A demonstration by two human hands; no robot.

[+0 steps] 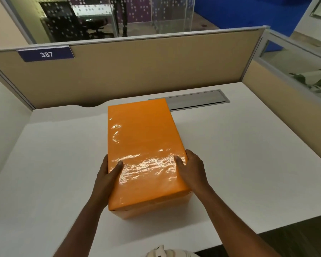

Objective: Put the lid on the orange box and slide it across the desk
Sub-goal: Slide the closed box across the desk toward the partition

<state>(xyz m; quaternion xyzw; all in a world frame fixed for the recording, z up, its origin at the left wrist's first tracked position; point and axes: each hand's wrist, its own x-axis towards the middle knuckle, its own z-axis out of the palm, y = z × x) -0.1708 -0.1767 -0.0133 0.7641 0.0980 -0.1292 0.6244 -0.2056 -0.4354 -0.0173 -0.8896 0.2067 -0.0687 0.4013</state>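
A glossy orange lid (143,138) sits on top of the orange box (156,208), whose lower edge shows under the lid's near side. The box stands lengthwise in the middle of the white desk (248,164). My left hand (107,175) grips the lid's left side near the front, thumb on top. On the right side, opposite it, my right hand (191,169) holds the lid the same way. The box's inside is hidden.
A grey cable tray slot (198,101) lies in the desk just behind the box. Beige partition walls (137,71) close the desk at the back and right, with a label reading 387 (46,54). The desk's front edge runs at lower right.
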